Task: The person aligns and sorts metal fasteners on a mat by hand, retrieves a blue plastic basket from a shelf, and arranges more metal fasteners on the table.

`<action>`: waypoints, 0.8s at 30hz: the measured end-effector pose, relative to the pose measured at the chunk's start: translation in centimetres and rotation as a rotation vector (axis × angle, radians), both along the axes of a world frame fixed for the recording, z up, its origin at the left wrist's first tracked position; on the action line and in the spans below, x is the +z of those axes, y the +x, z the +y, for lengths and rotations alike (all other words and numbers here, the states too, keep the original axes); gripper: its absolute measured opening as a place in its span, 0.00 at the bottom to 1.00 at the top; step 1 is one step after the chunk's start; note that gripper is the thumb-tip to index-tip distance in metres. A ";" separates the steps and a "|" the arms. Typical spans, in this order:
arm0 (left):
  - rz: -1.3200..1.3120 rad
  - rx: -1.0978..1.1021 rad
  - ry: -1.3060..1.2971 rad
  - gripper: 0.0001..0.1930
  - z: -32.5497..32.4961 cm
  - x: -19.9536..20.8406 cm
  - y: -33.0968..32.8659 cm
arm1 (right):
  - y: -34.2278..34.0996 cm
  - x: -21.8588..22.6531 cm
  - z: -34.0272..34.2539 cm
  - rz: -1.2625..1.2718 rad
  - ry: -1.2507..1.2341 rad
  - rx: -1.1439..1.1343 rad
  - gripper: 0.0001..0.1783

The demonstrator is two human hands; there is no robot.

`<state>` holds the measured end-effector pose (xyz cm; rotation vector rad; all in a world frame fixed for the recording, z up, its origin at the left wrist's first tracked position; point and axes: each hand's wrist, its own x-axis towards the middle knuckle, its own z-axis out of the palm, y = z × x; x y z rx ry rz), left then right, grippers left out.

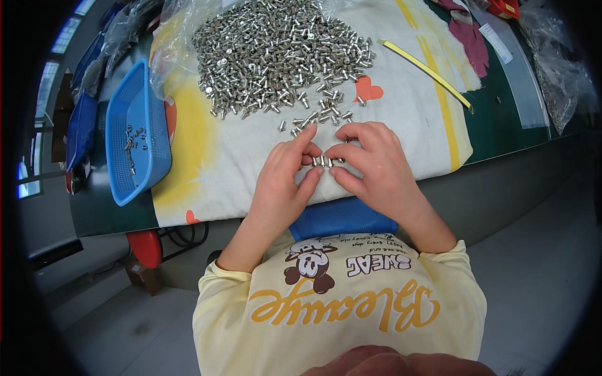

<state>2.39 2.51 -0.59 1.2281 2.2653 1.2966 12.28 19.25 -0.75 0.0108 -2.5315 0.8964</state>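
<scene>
My left hand (285, 169) and my right hand (375, 164) meet over the near part of the cloth. Between their fingertips is a short row of small shiny metal screws (322, 161). The left thumb and fingers close on one end of the row, the right thumb and fingers on the other. Part of the row is hidden behind my fingers. Just beyond my hands lie several loose screws (326, 114), and behind them spreads a large heap of the same screws (276, 56).
A blue plastic basket (160, 156) with a few screws stands at the left. Another blue container (345, 216) sits below the table edge, before my body. A yellow strip (426, 74) lies right on the white patterned cloth (401, 113). Clear plastic bags (552, 56) lie far right.
</scene>
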 end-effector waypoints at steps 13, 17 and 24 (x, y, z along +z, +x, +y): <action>-0.009 0.005 -0.016 0.35 -0.1 0.4 0.2 | 0.2 0.3 0.6 -0.041 -0.038 -0.042 0.14; -0.025 0.001 -0.002 0.35 -0.1 0.2 -0.1 | 0.3 0.1 0.9 -0.028 0.017 -0.015 0.13; -0.006 -0.024 -0.020 0.35 0.0 0.3 -0.4 | 0.7 0.1 0.4 -0.022 -0.031 -0.011 0.12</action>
